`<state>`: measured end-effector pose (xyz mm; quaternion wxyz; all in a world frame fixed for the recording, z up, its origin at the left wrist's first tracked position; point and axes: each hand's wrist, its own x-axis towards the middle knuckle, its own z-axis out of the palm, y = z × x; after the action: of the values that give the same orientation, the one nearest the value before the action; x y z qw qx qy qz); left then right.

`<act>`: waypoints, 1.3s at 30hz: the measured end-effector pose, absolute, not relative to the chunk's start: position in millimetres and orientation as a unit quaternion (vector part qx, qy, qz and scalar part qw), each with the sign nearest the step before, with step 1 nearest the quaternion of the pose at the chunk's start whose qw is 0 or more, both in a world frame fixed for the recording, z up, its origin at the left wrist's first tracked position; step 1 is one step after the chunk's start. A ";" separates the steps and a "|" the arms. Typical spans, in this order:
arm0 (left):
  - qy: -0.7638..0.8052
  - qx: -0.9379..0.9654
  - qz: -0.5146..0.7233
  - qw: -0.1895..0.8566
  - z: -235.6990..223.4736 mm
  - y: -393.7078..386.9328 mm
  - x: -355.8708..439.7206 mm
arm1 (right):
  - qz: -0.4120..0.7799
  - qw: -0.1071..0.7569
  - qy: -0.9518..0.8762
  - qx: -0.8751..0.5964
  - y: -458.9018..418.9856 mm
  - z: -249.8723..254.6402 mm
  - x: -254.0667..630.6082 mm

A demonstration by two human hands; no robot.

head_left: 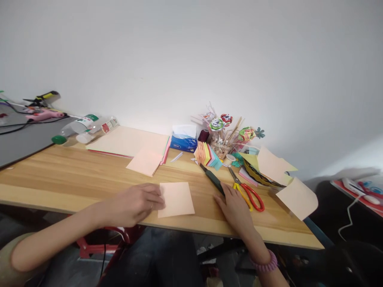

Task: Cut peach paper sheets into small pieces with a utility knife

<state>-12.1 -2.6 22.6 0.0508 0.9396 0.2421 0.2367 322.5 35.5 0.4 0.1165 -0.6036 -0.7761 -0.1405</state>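
Observation:
A pale pink square of paper [177, 200] lies flat near the table's front edge. The bunched fingers of my left hand [143, 204] close on its left edge, and the fingertips partly cover that side. To the right, my right hand [235, 207] is on the back end of a dark green utility knife [213, 178], thumb to one side and fingers over it. The knife's tip points away and to the left. Scissors with red and yellow handles [247, 194] lie right beside my right hand. Another pale pink sheet [145, 162] rests farther back on the left.
Behind are a stack of coloured paper [128, 140], a blue tissue pack [183, 142], fanned coloured slips [208, 154] and a jar of paper flowers [220, 149]. Plastic bottles [74, 126] lie back left. A container of paper scraps [260, 175] stands at the right edge.

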 end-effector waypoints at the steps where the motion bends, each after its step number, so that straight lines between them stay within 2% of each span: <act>1: 0.254 0.934 0.236 0.087 24.8 0.0 -12.7 | -0.143 0.110 -0.775 -0.605 36.0 -2.0 322.6; 5: 0.314 0.893 0.275 0.169 31.0 16.9 0.3 | -0.167 0.091 -0.771 -0.607 41.3 -5.1 318.6; 7: 0.300 0.900 0.251 0.195 28.2 25.9 16.4 | -0.181 0.084 -0.771 -0.605 44.4 -4.2 315.7; 13: 0.250 0.941 0.146 0.177 1.2 42.9 49.0 | -0.193 0.083 -0.768 -0.605 18.1 6.1 317.2; 15: 0.245 0.946 0.132 0.167 -6.7 45.6 48.3 | -0.174 0.098 -0.775 -0.599 -5.5 10.1 324.8; 18: 0.243 0.953 0.112 0.145 -12.2 47.4 44.4 | -0.080 0.147 -0.819 -0.549 -45.5 10.6 340.1; 22: 0.239 0.957 0.100 0.131 -11.0 46.3 42.5 | -0.030 0.128 -0.862 -0.489 -86.4 -0.2 356.6; 27: 0.234 0.959 0.097 0.130 -7.2 43.6 42.7 | -0.083 0.126 -0.891 -0.428 -98.0 -5.8 355.8; 39: 0.258 0.938 0.122 0.195 -10.7 45.2 43.1 | -0.201 0.095 -0.884 -0.411 -93.3 9.3 336.8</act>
<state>43.1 45.2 -10.7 0.1951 0.9383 0.2580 0.1224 336.8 -93.3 9.3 0.0947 -0.4111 -0.8840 -0.2014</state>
